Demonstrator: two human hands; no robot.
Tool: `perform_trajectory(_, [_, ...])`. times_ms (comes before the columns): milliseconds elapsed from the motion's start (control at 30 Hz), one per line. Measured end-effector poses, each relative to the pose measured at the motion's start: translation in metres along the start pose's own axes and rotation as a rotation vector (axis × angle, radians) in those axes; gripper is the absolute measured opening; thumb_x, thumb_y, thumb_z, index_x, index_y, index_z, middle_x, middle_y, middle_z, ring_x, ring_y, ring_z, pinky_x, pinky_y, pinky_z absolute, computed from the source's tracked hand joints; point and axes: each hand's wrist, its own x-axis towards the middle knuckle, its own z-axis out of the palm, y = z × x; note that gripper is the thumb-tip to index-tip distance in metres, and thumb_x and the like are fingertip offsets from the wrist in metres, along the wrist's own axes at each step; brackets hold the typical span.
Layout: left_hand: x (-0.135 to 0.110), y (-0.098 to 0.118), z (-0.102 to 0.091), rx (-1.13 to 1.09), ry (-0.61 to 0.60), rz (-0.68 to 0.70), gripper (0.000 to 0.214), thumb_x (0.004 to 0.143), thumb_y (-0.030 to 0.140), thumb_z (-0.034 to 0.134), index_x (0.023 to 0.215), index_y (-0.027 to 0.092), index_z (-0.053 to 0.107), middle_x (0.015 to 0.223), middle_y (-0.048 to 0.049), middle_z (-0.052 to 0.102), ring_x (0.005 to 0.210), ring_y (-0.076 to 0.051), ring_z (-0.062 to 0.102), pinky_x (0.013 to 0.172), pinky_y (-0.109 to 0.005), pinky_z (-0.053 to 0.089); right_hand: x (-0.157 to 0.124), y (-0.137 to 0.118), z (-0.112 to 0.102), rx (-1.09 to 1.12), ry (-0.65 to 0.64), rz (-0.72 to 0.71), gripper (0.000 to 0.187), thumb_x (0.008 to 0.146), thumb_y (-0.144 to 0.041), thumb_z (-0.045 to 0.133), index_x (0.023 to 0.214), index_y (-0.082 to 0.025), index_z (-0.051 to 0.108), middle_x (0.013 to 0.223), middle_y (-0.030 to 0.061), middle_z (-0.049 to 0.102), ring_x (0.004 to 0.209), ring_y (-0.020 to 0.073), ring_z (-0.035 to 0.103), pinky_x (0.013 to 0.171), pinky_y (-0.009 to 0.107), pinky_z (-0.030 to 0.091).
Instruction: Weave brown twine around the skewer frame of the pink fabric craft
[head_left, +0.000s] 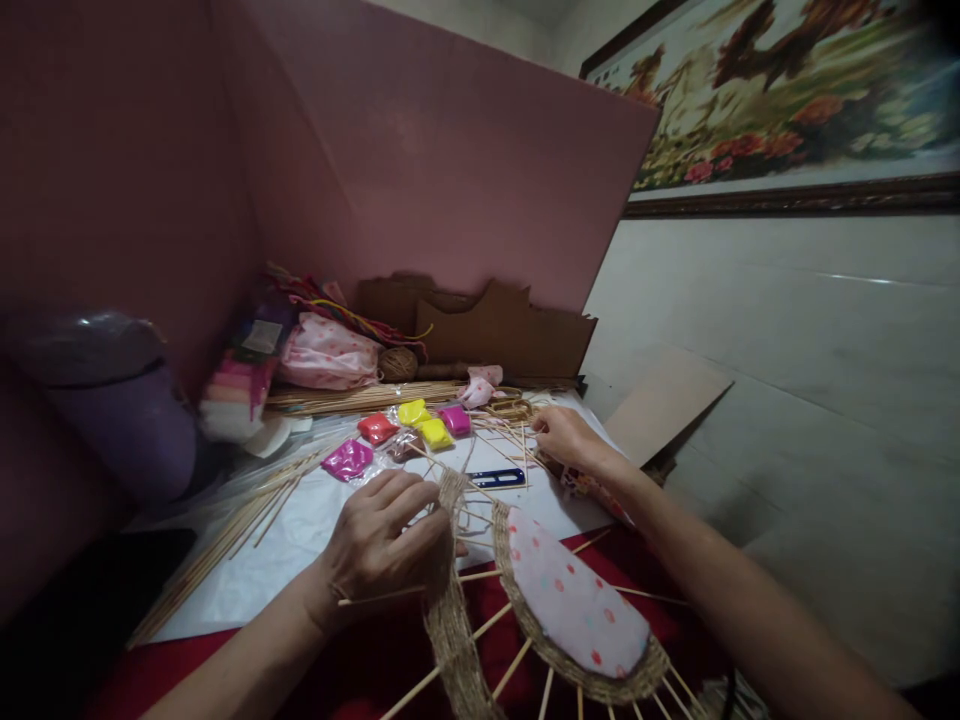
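My left hand (386, 535) is closed around the outer woven twine band (454, 630) of a basket-like piece. Thin wooden sticks (491, 625) radiate through this band from an oval base (574, 590), which is covered in pink dotted fabric and edged with twine. Farther back on the right, my right hand (570, 437) has its fingers bent together, close to loose sticks and twine loops (511, 408). What it pinches, if anything, is hidden. Between the hands lie dark blue thread snips (496, 478).
Small packets in yellow (436, 433), red (377, 428) and magenta (347, 459) lie on the white sheet (247, 590). Behind them are bundled sticks (330, 398), a twine ball (398, 364), a dotted cloth bundle (330, 352) and cut cardboard (502, 330). A purple container (127, 430) stands left.
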Motion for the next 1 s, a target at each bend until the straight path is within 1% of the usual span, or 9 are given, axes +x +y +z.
perform_trajectory(100, [-0.001,0.0,0.001,0.004,0.0,-0.004,0.02,0.07,0.025,0.069,0.084,0.016,0.057,0.081,-0.0063,0.062,0.075,-0.018,0.055,0.065,-0.032,0.045,0.003,0.004,0.003,0.009,0.02,0.02,0.028,0.071,-0.011,0.045,0.086,-0.015,0.068,0.081,0.0057,0.069,0.076,0.0146,0.06,0.062,0.021,0.037])
perform_trajectory(200, [-0.001,0.0,0.001,-0.006,-0.003,-0.004,0.02,0.07,0.024,0.069,0.085,0.017,0.057,0.082,-0.0061,0.062,0.075,-0.018,0.054,0.064,-0.032,0.045,0.008,-0.001,0.013,0.004,0.005,0.033,0.022,0.074,-0.015,0.048,0.081,-0.016,0.069,0.082,0.0053,0.069,0.078,0.0148,0.061,0.064,0.02,0.038])
perform_trajectory(300, [-0.001,-0.001,0.0,-0.01,-0.022,-0.01,0.02,0.07,0.024,0.068,0.085,0.016,0.057,0.081,-0.0054,0.062,0.074,-0.017,0.054,0.064,-0.032,0.045,0.01,-0.011,0.019,-0.027,-0.021,0.068,0.018,0.073,-0.018,0.054,0.083,-0.014,0.068,0.089,0.0107,0.068,0.085,0.02,0.062,0.067,0.023,0.041])
perform_trajectory(433, [-0.001,-0.001,0.0,-0.009,-0.038,-0.015,0.019,0.07,0.022,0.068,0.085,0.016,0.057,0.082,-0.0055,0.062,0.074,-0.017,0.054,0.064,-0.032,0.044,0.013,-0.019,0.02,-0.068,-0.051,0.133,0.024,0.076,-0.012,0.05,0.095,-0.008,0.064,0.098,0.0201,0.065,0.09,0.0265,0.062,0.067,0.029,0.044])
perform_trajectory(567, [-0.001,-0.001,-0.001,-0.004,-0.031,-0.02,0.018,0.07,0.021,0.068,0.085,0.017,0.057,0.082,-0.0053,0.061,0.074,-0.017,0.054,0.064,-0.032,0.044,0.02,-0.018,0.023,-0.059,-0.079,0.167,0.027,0.073,-0.004,0.049,0.095,-0.008,0.065,0.098,0.0206,0.065,0.091,0.0273,0.063,0.069,0.029,0.045])
perform_trajectory(733, [-0.001,-0.001,0.0,0.007,-0.025,-0.014,0.017,0.071,0.024,0.067,0.084,0.017,0.057,0.079,-0.0048,0.061,0.074,-0.017,0.055,0.064,-0.031,0.045,0.026,-0.021,0.032,0.011,-0.045,0.182,0.03,0.069,-0.002,0.051,0.095,-0.009,0.065,0.097,0.0211,0.065,0.093,0.0286,0.063,0.07,0.03,0.046])
perform_trajectory(867, [-0.001,-0.001,0.001,0.003,-0.025,-0.011,0.02,0.07,0.024,0.068,0.085,0.017,0.057,0.082,-0.0055,0.062,0.074,-0.017,0.054,0.064,-0.032,0.045,0.026,-0.019,0.019,0.126,0.027,0.195,0.022,0.067,-0.003,0.052,0.083,-0.007,0.066,0.088,0.0207,0.067,0.088,0.0281,0.064,0.068,0.029,0.046])
perform_trajectory(933, [-0.001,-0.001,0.001,-0.005,-0.023,-0.011,0.022,0.069,0.025,0.069,0.086,0.017,0.057,0.082,-0.0057,0.062,0.074,-0.017,0.054,0.064,-0.032,0.045,0.021,-0.019,0.004,0.205,0.093,0.182,0.019,0.073,-0.008,0.049,0.085,-0.008,0.064,0.084,0.0181,0.067,0.084,0.0248,0.064,0.066,0.027,0.046])
perform_trajectory(1000, [0.0,0.0,0.001,-0.006,-0.014,-0.006,0.022,0.069,0.026,0.069,0.085,0.017,0.057,0.082,-0.0059,0.061,0.075,-0.017,0.054,0.064,-0.032,0.045,0.009,-0.025,-0.012,0.316,0.14,0.131,0.023,0.085,-0.019,0.039,0.094,-0.012,0.058,0.077,0.0105,0.067,0.071,0.0177,0.065,0.056,0.023,0.046])
